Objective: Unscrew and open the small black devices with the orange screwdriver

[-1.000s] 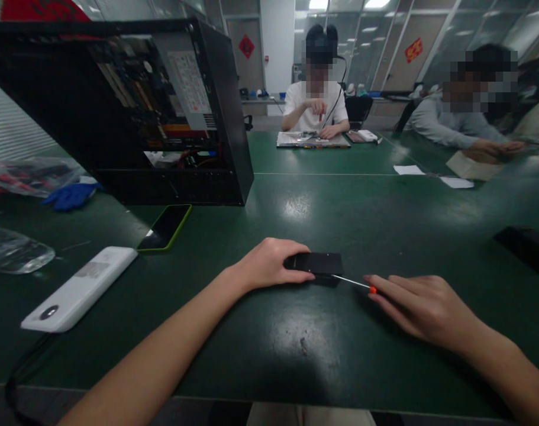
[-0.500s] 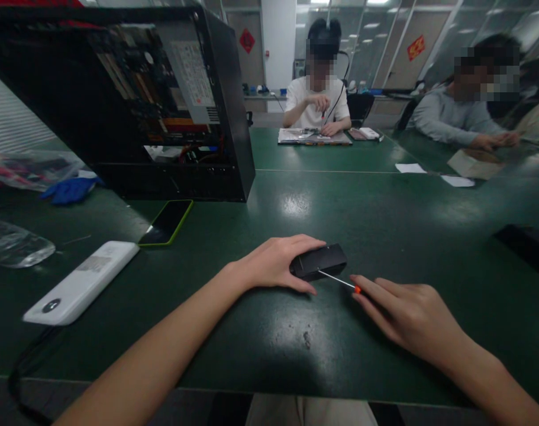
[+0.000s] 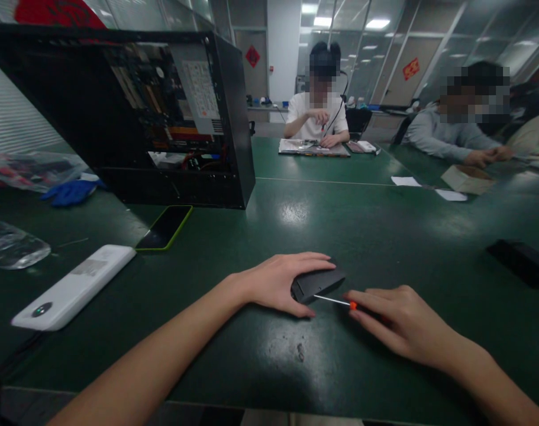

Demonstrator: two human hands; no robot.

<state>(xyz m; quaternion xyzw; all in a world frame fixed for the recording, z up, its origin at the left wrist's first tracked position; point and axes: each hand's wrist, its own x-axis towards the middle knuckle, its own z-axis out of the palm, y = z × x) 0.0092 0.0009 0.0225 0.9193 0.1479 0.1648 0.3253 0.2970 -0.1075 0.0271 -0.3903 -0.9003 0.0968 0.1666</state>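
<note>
My left hand (image 3: 280, 283) grips a small black box-shaped device (image 3: 319, 283) on the green table, thumb on its near side and fingers over its far side. A seam runs across the device near my palm. My right hand (image 3: 400, 319) pinches a screwdriver (image 3: 333, 300) by its orange-red handle, most of which my fingers hide. Its thin metal shaft points left, and the tip meets the device's near lower edge. I cannot tell whether the tip is inside a gap.
An opened black computer case (image 3: 231, 124) stands at the back left. Before it lie a phone with a green edge (image 3: 166, 228), a white power bank (image 3: 76, 288) and a blue glove (image 3: 69, 192). A black block (image 3: 522, 260) lies right. Two people sit across the table (image 3: 362, 219).
The device has tilted and turned in my left hand, showing more of its near side. The screwdriver tip has shifted left along its edge. The whole view has tipped upward slightly.
</note>
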